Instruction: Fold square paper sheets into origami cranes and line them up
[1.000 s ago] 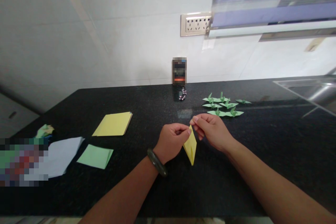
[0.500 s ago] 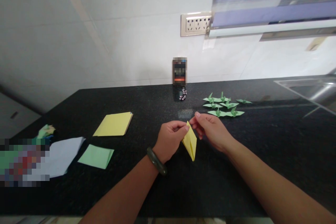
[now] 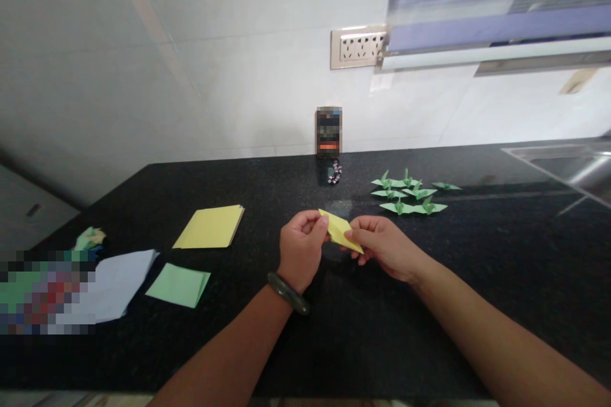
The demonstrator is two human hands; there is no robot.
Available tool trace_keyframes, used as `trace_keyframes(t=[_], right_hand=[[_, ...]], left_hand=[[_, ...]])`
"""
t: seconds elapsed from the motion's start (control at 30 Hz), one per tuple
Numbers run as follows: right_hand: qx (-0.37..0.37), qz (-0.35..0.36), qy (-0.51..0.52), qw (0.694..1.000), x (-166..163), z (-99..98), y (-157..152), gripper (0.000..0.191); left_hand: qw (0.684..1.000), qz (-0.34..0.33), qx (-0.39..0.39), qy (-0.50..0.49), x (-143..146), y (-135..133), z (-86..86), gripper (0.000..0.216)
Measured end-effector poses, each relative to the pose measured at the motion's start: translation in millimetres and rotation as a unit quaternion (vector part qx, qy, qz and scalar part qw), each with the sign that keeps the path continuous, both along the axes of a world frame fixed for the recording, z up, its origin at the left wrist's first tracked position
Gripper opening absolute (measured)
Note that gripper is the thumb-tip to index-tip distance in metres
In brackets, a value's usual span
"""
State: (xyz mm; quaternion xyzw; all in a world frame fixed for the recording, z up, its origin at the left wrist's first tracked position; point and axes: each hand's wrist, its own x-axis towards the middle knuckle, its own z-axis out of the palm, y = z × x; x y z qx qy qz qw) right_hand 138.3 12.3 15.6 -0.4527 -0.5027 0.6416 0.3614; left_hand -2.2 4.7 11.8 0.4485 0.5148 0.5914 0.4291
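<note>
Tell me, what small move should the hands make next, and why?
Probably lay it on the counter and press a crease: the left hand and right hand each pinch one end of the folded yellow paper in the air. Unlike the green cranes, it has no wings.

The person's 2 forearms show at 6 o'clock and 5 o'clock of the view, both bare from the frame edge to the wrist. The left hand [image 3: 300, 248] has 1 worn item just behind it, at its 6 o'clock: a bangle [image 3: 287, 292]. It is thick, smooth and rounded, dark green to near black, with a faint sheen along its upper edge. The right hand [image 3: 384, 245] and its wrist are bare. The fingers [image 3: 317, 222] are bare too, and their nails are too small to make out.
</note>
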Motion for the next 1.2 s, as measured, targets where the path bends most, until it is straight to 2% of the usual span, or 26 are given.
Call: trace_keyframes(t=[0.23,0.4,0.6,0.67,0.77,0.87,0.97,1.07,1.13,1.2], right_hand=[[0.018,-0.001,-0.017,1.000,-6,-0.6,-4,0.029],[0.001,0.005,-0.034,0.999,-7,-1.9,-6,0.022],[-0.010,0.000,0.026,1.000,-4,-1.6,-3,0.024],[0.035,-0.031,0.010,0.999,-4,-4.0,-2,0.026],[0.160,-0.079,-0.055,0.982,-4,-9.6,-1,0.035],[0.273,-0.085,-0.136,0.949,-2,-14.6,0,0.028],[0.314,-0.081,-0.185,0.928,-1,-16.4,0,0.018],[0.232,-0.060,-0.152,0.959,-2,-14.1,0,0.013],[0.140,-0.043,-0.075,0.986,-2,-11.1,0,0.016],[0.070,-0.044,0.021,0.996,-3,-7.8,0,0.020]], left_hand=[[0.999,0.003,0.012,0.051,-1,-1,-2.0,0.014],[0.992,-0.023,0.055,0.108,-3,-1,-8.7,0.015],[0.999,-0.020,0.010,0.024,0,-1,-2.8,0.017],[1.000,-0.023,0.000,-0.001,0,-1,-1.6,0.018],[1.000,-0.024,-0.004,-0.018,-1,0,-2.5,0.021],[1.000,-0.022,0.003,-0.010,-2,1,-4.4,0.022],[0.999,-0.024,0.016,0.016,-1,0,-5.3,0.021],[0.999,-0.047,0.024,0.011,-1,-1,-4.6,0.026],[0.998,-0.061,0.025,-0.011,-1,-1,-3.4,0.032],[0.997,-0.068,0.023,-0.023,-2,-1,-1.9,0.038]])
